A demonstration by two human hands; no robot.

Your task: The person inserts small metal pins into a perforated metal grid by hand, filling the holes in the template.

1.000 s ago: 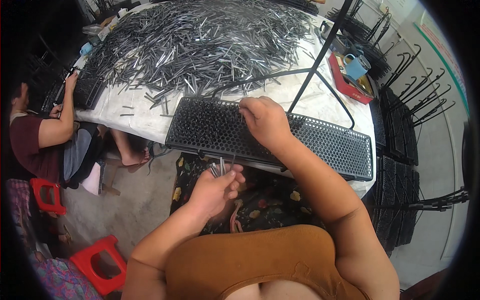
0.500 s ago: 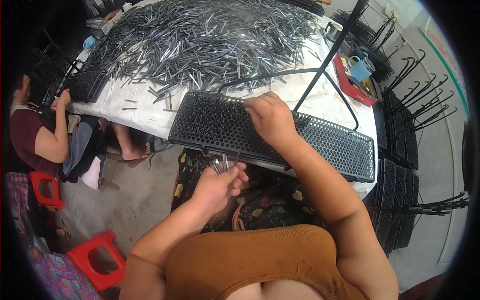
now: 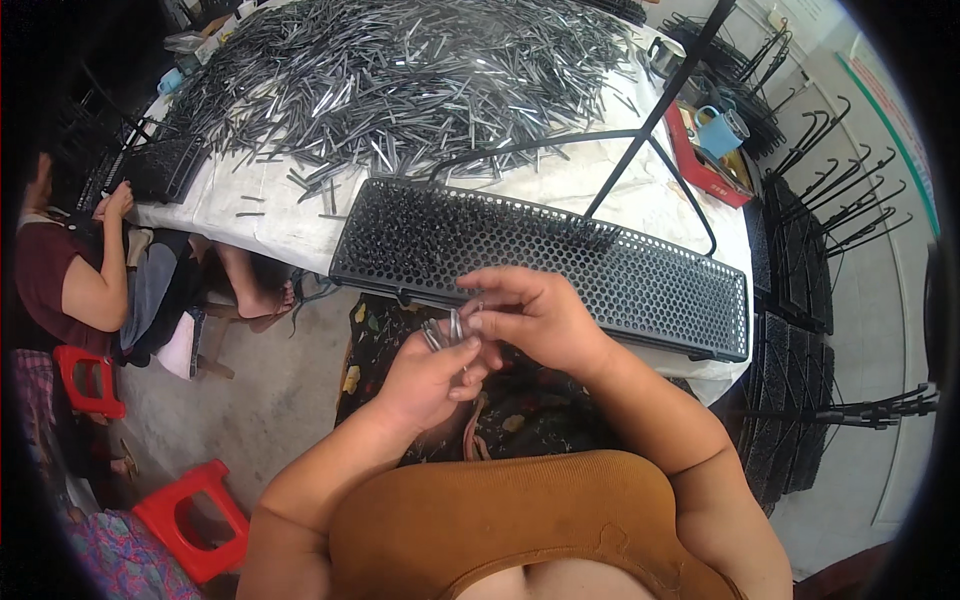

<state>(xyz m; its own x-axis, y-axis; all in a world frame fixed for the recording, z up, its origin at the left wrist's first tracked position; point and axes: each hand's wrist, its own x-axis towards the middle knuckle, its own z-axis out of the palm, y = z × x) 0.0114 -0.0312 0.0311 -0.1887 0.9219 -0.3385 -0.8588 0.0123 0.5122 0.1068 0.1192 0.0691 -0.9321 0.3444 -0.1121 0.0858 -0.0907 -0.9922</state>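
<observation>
My left hand (image 3: 425, 380) is closed around a small bunch of thin grey metal strips (image 3: 436, 335), their ends sticking up past the thumb. Against its fingertips, my right hand (image 3: 545, 320) pinches with thumb and forefinger what looks like a single strip; the fingers partly hide it. Just beyond both hands lies a long black perforated metal panel (image 3: 670, 295) at the table's near edge. Dark upright pieces (image 3: 420, 225) crowd the holes in its left half, and a few stand near its middle. A black rod frame (image 3: 640, 135) rises behind the panel.
A large heap of metal strips (image 3: 400, 90) covers the far part of the white-covered table (image 3: 225, 220). At right are a red box (image 3: 700, 170), a blue mug (image 3: 718, 130) and stacked black racks with hooks (image 3: 800, 380). Another person (image 3: 85, 270) sits at left, near red stools (image 3: 195, 520).
My right hand has come down from the panel's surface toward me and now meets my left hand at the strips. The left hand has stayed nearly in place.
</observation>
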